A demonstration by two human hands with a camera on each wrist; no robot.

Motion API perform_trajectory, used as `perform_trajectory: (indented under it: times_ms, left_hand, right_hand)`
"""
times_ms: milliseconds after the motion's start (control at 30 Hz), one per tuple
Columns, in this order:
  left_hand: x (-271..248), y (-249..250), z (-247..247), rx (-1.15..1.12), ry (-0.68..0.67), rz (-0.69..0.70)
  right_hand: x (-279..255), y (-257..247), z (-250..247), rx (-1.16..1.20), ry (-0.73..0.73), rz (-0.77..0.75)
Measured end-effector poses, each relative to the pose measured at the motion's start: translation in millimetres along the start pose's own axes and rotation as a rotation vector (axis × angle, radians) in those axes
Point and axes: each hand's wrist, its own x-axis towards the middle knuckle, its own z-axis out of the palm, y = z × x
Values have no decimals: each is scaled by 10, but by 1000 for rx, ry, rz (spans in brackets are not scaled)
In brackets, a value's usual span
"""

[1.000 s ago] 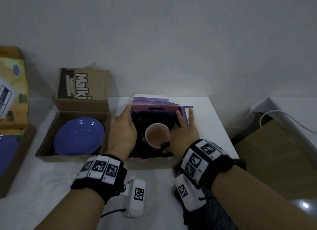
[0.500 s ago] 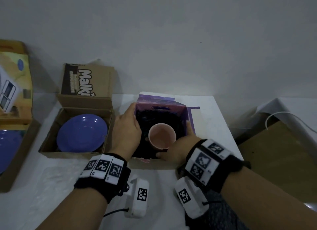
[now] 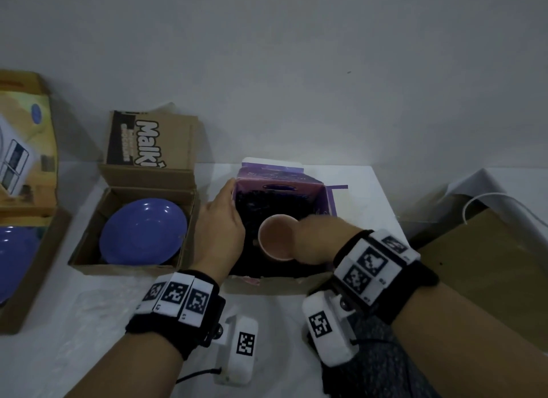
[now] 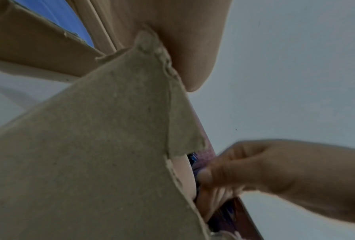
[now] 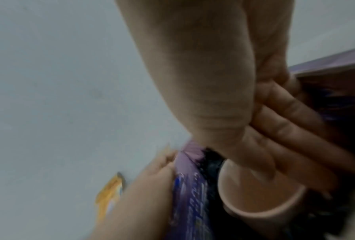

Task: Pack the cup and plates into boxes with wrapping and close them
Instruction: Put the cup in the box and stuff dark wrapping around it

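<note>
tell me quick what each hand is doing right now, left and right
Left hand: grips the left wall of the purple box.
Right hand: reaches into the box beside the pink cup; its grip cannot be told.

I see pink cup amid black shredded filling, purple box. Blue plate in brown carton. White worktop. Black wristbands, black-white square markers.
</note>
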Motion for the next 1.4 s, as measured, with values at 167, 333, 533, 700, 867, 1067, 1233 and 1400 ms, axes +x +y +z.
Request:
perform_trajectory:
  times_ms: [167, 333, 533, 700, 867, 1067, 1233, 1400]
  left_hand:
    - [17, -32, 31, 15, -9, -18]
    - [24, -38, 36, -2, 15, 2]
    - [11, -41, 31, 13, 15, -8]
    - [14, -26, 30, -7, 42, 5]
    - [20, -37, 26, 5, 26, 16]
    - [5, -18, 25, 80, 2, -19]
    - [0, -23, 41, 72, 5, -29]
    - [18, -20, 50, 42, -4, -48]
  right_hand:
    - [299, -19, -56, 225, 207, -81]
    - [657, -130, 90, 184, 54, -73]
    - [756, -196, -76, 207, 3, -139]
    - [766, -283, 59, 135, -2, -149]
    - [473, -40, -186, 335, 12, -164]
    - [305, 171, -129, 490, 32, -40]
    - [157, 213, -32, 704, 160, 141]
    - [314, 36, 98, 770, 23, 238]
